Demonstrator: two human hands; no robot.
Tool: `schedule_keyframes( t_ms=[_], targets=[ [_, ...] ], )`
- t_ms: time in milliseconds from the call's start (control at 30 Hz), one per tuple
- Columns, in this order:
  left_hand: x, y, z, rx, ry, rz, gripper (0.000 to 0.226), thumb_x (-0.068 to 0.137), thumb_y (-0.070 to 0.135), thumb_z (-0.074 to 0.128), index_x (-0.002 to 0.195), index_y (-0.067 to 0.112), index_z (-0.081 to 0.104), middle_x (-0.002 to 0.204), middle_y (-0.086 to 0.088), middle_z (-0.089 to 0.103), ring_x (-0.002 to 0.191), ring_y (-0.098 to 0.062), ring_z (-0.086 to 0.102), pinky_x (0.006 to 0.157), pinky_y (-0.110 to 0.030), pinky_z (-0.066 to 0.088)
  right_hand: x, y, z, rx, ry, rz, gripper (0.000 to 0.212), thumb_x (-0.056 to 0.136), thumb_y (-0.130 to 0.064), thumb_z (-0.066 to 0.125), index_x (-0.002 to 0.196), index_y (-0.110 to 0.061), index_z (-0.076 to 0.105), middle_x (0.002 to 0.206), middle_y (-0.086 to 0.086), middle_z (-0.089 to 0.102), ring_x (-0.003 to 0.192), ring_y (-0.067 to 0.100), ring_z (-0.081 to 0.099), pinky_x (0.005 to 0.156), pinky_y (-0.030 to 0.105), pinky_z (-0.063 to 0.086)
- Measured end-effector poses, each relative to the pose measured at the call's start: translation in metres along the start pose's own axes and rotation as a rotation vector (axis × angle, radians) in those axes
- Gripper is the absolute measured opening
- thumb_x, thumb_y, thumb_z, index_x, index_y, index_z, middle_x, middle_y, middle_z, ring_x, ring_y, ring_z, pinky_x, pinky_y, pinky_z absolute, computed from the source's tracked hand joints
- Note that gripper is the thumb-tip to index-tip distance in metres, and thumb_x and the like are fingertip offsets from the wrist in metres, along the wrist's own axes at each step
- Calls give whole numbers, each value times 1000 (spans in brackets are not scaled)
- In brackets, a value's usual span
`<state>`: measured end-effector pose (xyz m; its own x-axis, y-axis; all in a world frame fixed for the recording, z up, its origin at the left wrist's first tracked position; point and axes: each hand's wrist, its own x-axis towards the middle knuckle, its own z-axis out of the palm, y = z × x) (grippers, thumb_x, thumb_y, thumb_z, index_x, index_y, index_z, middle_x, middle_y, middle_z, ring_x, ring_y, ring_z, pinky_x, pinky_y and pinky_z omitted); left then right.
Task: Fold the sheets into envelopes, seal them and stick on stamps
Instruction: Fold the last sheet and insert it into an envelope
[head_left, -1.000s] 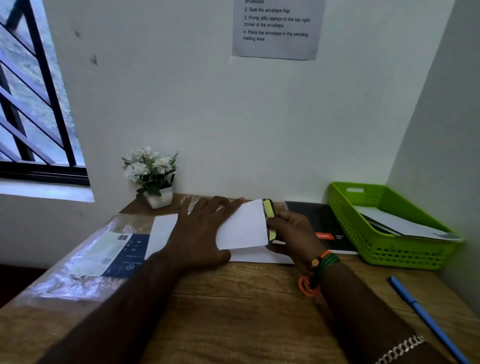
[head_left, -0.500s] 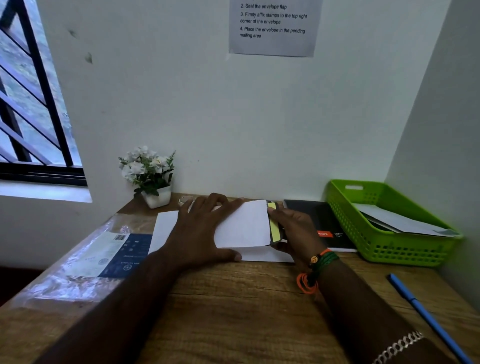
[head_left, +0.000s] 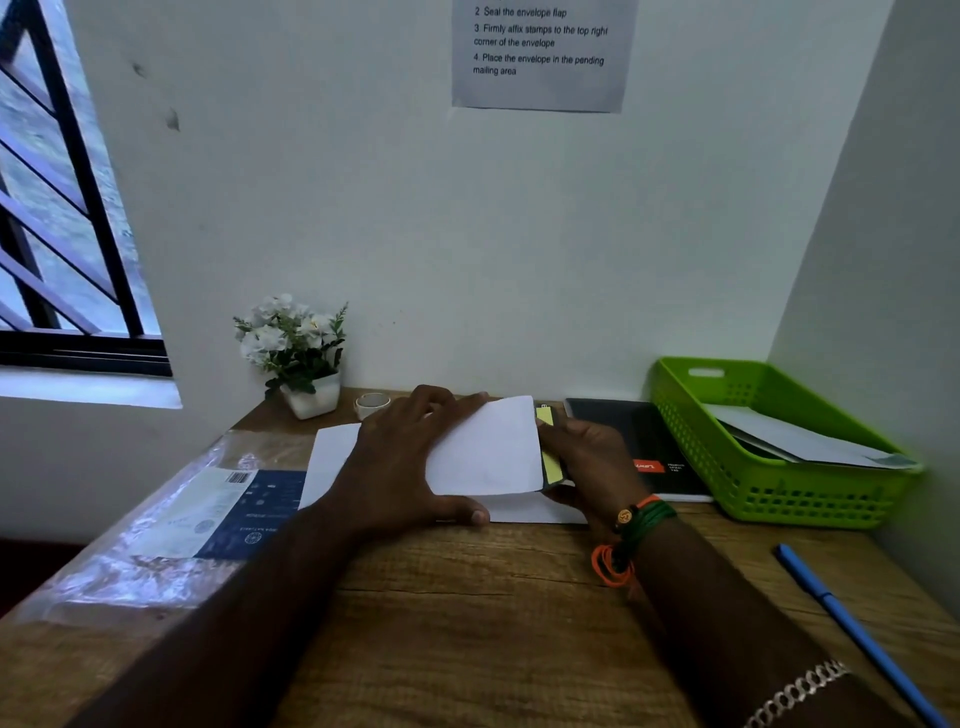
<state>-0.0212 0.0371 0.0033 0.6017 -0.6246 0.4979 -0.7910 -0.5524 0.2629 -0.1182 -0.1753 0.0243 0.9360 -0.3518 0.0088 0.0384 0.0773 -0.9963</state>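
Note:
A white sheet (head_left: 485, 452) lies folded over on the wooden desk (head_left: 467, 613), on top of other white paper (head_left: 332, 452). My left hand (head_left: 400, 467) presses flat on the folded sheet, fingers spread toward the wall. My right hand (head_left: 587, 457) is at the sheet's right edge, gripping a small dark holder with a yellow strip (head_left: 548, 447), held against that edge. Which kind of tool the holder is I cannot tell.
A green basket (head_left: 769, 493) with envelopes stands at the right by the wall. A black notebook (head_left: 634, 441) lies beside it. A blue pen (head_left: 857, 634) lies at the front right. A tape roll (head_left: 372, 403), a flower pot (head_left: 296, 358) and a plastic-wrapped pack (head_left: 208, 514) are on the left.
My right hand brought the yellow-strip holder down against the sheet's right edge and lowered. The left hand stayed flat on the sheet.

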Motion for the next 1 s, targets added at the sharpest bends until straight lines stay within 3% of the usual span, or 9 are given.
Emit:
schedule_keyframes(
  t_ms=[133, 233, 367, 567, 667, 733, 800, 867, 1000],
  targets=[
    [-1, 0, -2, 41, -39, 3, 112, 56, 98, 61, 151, 64, 13, 145, 20, 32, 131, -7, 34, 106, -48, 34, -4, -1, -2, -84, -104, -50, 12, 87, -15, 75, 96, -21, 78, 86, 3, 79, 67, 11, 72, 50, 24, 53],
    [-1, 0, -5, 89, -32, 25, 110, 58, 96, 62, 152, 54, 22, 146, 18, 35, 134, -11, 36, 112, -51, 33, -5, -1, -3, -176, -193, -70, 23, 84, -5, 76, 93, -27, 77, 90, 2, 79, 74, 15, 76, 54, 27, 58],
    [-4, 0, -12, 105, -31, 20, 113, 57, 98, 60, 154, 55, 20, 148, 21, 40, 137, -8, 36, 119, -52, 24, -4, 0, -4, -247, -177, -134, 30, 82, -1, 77, 93, -29, 76, 87, -2, 79, 73, 15, 75, 55, 28, 57],
    [-5, 1, -18, 172, -44, -6, 104, 55, 93, 62, 147, 51, 37, 145, 23, 47, 135, -7, 41, 120, -53, 22, -4, 4, -2, -320, -176, -241, 34, 84, 2, 74, 93, -32, 75, 76, -6, 77, 61, 11, 72, 49, 24, 54],
    [-5, 1, -20, 194, -23, -11, 99, 54, 91, 64, 143, 51, 43, 139, 25, 51, 132, -6, 44, 116, -53, 27, 0, 6, -3, -386, -106, -271, 20, 86, -9, 75, 95, -28, 77, 74, 0, 76, 60, 13, 69, 51, 29, 55],
    [-6, -1, -23, 221, -1, -15, 99, 53, 90, 64, 142, 51, 44, 135, 25, 53, 129, -8, 47, 114, -54, 29, 9, 4, -14, -612, -8, -369, 18, 86, -26, 76, 103, -28, 76, 83, -5, 76, 70, 4, 68, 63, 26, 55],
    [-6, -4, -25, 251, 11, -37, 101, 53, 89, 63, 143, 50, 42, 134, 23, 54, 128, -10, 48, 115, -57, 27, 15, 0, -30, -916, 37, -429, 28, 84, -39, 73, 111, -28, 72, 98, -10, 74, 90, 2, 67, 79, 26, 54],
    [-7, -9, -26, 268, 6, -67, 102, 53, 88, 63, 145, 50, 39, 139, 20, 53, 131, -12, 46, 116, -58, 21, 17, -1, -44, -1127, -30, -371, 41, 84, -45, 72, 121, -26, 67, 116, -3, 71, 111, 14, 62, 94, 35, 52],
    [-7, -18, -25, 279, -21, -108, 105, 55, 87, 62, 149, 49, 34, 147, 16, 49, 139, -15, 41, 120, -61, 14, 14, 4, -54, -1315, -135, -193, 63, 74, -58, 76, 130, -37, 58, 125, -9, 60, 122, 14, 50, 103, 38, 46]
  ],
)
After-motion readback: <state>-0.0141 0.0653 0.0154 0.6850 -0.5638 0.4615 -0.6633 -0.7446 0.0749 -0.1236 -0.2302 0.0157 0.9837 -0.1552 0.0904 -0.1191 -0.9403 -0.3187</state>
